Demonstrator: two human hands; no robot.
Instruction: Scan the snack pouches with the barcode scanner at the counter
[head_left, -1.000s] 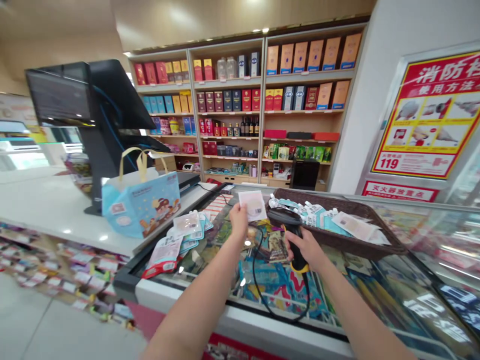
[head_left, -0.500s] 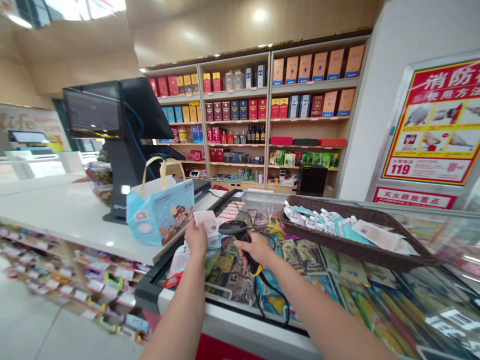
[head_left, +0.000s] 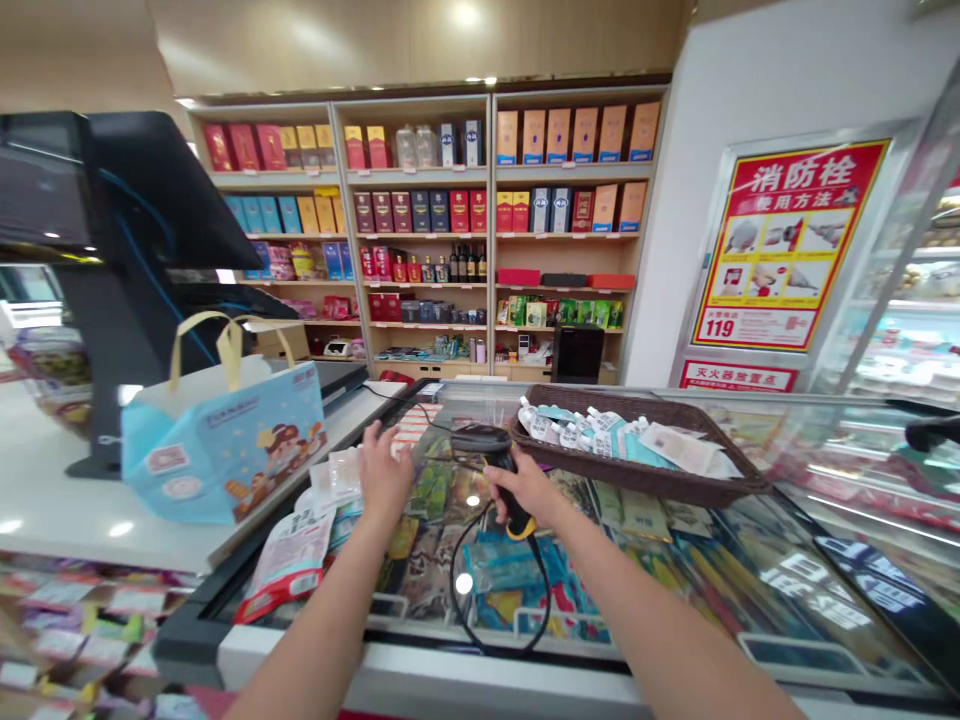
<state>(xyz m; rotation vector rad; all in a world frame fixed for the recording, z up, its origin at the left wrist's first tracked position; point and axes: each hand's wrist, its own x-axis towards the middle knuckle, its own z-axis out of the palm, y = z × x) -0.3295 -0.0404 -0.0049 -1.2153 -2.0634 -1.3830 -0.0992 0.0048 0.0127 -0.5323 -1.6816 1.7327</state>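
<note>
Head view: the left hand (head_left: 384, 485) has its fingers spread and loosely bent, a pale packet (head_left: 337, 473) just beside them, a red-bottomed pouch (head_left: 289, 555) lower, outside the wrist. And the right hand's (head_left: 529, 490) fingers wrap the scanner (head_left: 480, 438) by its handle, its head out ahead of them! Best, I'd say, to keep that wrist steady and the cable (head_left: 454, 570) slack. Beyond the right fingers, a basket (head_left: 630, 468); farther right, the poster (head_left: 791, 245) reads "消防栓 使用方法", "119", the sign (head_left: 738, 376) "灭火器放置点". Packet print's too small to read.
</note>
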